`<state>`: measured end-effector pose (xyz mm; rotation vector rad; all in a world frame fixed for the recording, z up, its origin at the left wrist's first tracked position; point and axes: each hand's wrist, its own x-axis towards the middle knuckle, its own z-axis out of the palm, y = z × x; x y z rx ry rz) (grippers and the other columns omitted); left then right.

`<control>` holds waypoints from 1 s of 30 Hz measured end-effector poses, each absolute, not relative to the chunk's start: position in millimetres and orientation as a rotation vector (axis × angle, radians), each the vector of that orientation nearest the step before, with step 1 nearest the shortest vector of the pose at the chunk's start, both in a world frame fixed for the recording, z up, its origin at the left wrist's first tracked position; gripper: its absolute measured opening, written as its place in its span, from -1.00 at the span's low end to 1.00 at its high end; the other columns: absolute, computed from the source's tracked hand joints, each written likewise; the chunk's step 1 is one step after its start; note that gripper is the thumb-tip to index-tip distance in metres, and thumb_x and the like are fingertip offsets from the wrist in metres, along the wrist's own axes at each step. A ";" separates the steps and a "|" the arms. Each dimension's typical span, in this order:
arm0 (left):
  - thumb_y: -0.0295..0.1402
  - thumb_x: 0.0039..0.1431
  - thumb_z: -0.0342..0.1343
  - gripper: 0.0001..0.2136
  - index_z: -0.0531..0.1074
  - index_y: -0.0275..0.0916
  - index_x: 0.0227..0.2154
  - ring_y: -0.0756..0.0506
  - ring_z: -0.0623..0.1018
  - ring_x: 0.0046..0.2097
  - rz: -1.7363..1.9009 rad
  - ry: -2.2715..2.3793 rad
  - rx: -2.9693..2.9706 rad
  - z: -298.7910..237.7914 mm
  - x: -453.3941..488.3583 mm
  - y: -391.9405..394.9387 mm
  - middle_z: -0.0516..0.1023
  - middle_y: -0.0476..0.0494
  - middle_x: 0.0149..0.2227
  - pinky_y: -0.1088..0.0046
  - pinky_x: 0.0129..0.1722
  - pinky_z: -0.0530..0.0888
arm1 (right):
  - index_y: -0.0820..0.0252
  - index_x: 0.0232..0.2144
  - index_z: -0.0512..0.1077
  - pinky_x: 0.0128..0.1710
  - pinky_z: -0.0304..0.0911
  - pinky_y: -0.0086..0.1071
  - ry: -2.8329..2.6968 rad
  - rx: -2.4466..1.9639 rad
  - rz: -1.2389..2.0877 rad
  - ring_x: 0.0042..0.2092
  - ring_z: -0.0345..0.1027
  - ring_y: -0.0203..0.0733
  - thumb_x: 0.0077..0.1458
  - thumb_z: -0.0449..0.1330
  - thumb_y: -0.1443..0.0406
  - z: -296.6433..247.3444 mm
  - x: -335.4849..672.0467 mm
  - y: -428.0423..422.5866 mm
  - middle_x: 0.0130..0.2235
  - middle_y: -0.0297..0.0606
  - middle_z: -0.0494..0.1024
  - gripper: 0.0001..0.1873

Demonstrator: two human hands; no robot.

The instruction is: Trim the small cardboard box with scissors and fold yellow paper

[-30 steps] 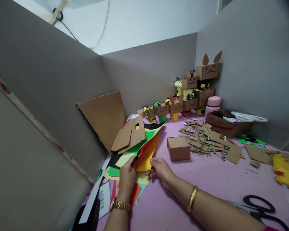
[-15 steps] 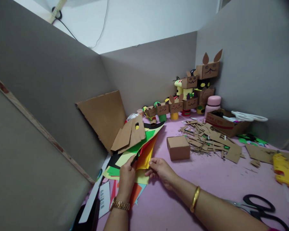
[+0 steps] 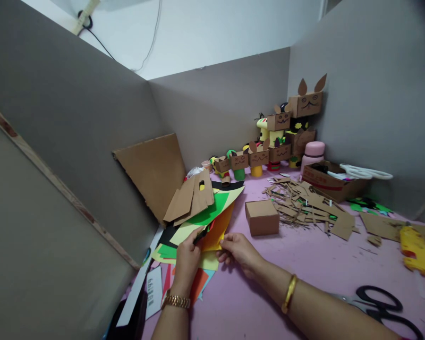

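A pile of coloured paper [image 3: 208, 211] lies at the left middle, in green, pale yellow, black, red and orange-yellow. My left hand [image 3: 189, 250] is closed on the lifted near edge of several sheets, black and red among them. Between thumb and fingers my right hand [image 3: 239, 252] pinches the near right corner of a yellow-orange sheet [image 3: 214, 238]. Flat cardboard pieces [image 3: 194, 196] rest on top of the pile's far part. Right of the pile sits a small closed cardboard box [image 3: 262, 217], apart from both hands.
Black-handled scissors [image 3: 378, 304] lie at the front right, near a yellow glue gun [image 3: 418, 250]. Cardboard scraps [image 3: 301, 205] spread before an open carton [image 3: 333, 184] and a pink bottle [image 3: 312, 155]. Cardboard animal figures [image 3: 258, 156] line the back. Grey partitions [image 3: 219, 108] enclose the table.
The yellow-orange sheet's near corner has moved slightly right with my right hand. The lifted sheets lie a little flatter, and more green shows. My left hand has barely moved.
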<state>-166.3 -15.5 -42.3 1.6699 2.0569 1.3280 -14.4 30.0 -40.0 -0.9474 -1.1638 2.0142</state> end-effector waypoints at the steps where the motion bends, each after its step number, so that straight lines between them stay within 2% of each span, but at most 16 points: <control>1: -0.54 -0.02 -0.04 -0.57 0.47 -0.19 -0.06 -0.14 0.52 0.01 1.327 2.054 1.658 -42.6 -166.4 -15.6 0.59 -0.12 -0.07 0.29 0.02 0.41 | 0.28 -0.52 0.32 -0.77 0.03 -0.62 -1.166 -0.956 2.010 -0.71 0.29 -0.42 0.04 0.10 0.39 -39.6 -14.8 30.5 -0.65 -0.36 0.47 -0.88; 6: -0.57 -0.08 0.03 -0.51 0.43 -0.18 -0.01 -0.15 0.54 -0.01 1.315 2.028 1.607 -43.7 -165.4 -15.2 0.60 -0.17 -0.09 0.28 -0.01 0.44 | 0.25 -0.53 0.29 -0.80 -0.03 -0.62 -1.191 -0.980 1.988 -0.74 0.28 -0.41 0.07 0.10 0.34 -38.0 -16.2 31.1 -0.67 -0.37 0.46 -0.84; 11: -0.45 -0.07 0.12 -0.56 0.45 -0.24 -0.04 -0.19 0.53 0.00 1.287 2.011 1.600 -42.6 -163.5 -14.9 0.57 -0.24 -0.06 0.24 0.01 0.42 | 0.24 -0.54 0.26 -0.81 -0.06 -0.63 -1.215 -1.012 1.952 -0.75 0.27 -0.42 0.09 0.11 0.31 -40.6 -18.2 30.4 -0.68 -0.38 0.44 -0.81; 16: -0.41 -0.06 0.09 -0.59 0.48 -0.26 -0.07 -0.18 0.53 -0.01 1.239 1.992 1.660 -42.3 -165.9 -14.6 0.57 -0.21 -0.05 0.26 0.02 0.41 | 0.22 -0.49 0.25 -0.82 -0.04 -0.62 -1.250 -1.040 1.934 -0.75 0.26 -0.40 0.12 0.04 0.32 -41.0 -20.7 30.4 -0.67 -0.39 0.44 -0.85; 20: -0.35 -0.02 0.04 -0.64 0.52 -0.24 -0.14 -0.20 0.55 -0.05 1.241 2.001 1.727 -41.3 -170.1 -13.0 0.60 -0.18 -0.09 0.24 0.00 0.42 | 0.18 -0.41 0.20 -0.80 -0.03 -0.62 -1.293 -1.089 1.859 -0.76 0.22 -0.39 0.09 0.04 0.37 -40.9 -23.9 30.1 -0.71 -0.50 0.37 -0.95; 23: -0.30 0.03 -0.02 -0.65 0.53 -0.21 -0.15 -0.19 0.59 -0.13 1.248 2.003 1.774 -39.3 -172.3 -11.3 0.63 -0.14 -0.16 0.26 -0.07 0.47 | 0.15 -0.35 0.17 -0.79 -0.06 -0.63 -1.339 -1.130 1.740 -0.77 0.16 -0.40 0.05 0.05 0.42 -42.5 -26.5 29.4 -0.74 -0.59 0.29 -0.88; 27: -0.28 0.01 -0.04 -0.65 0.56 -0.18 -0.20 -0.19 0.61 -0.18 1.273 1.988 1.822 -38.6 -175.2 -8.9 0.65 -0.11 -0.21 0.31 -0.12 0.50 | 0.12 -0.23 0.18 -0.74 0.02 -0.58 -1.396 -1.157 1.561 -0.72 0.22 -0.40 -0.03 0.12 0.44 -47.0 -26.5 28.6 -0.58 -0.52 0.41 -0.71; 30: -0.27 -0.01 -0.04 -0.64 0.56 -0.20 -0.20 -0.21 0.62 -0.19 1.266 2.013 1.849 -41.6 -178.9 -7.2 0.65 -0.12 -0.23 0.31 -0.17 0.52 | 0.10 -0.19 0.27 -0.63 0.14 -0.53 -1.574 -1.141 1.330 -0.56 0.39 -0.31 -0.04 0.14 0.46 -51.0 -22.3 28.7 -0.41 -0.36 0.52 -0.68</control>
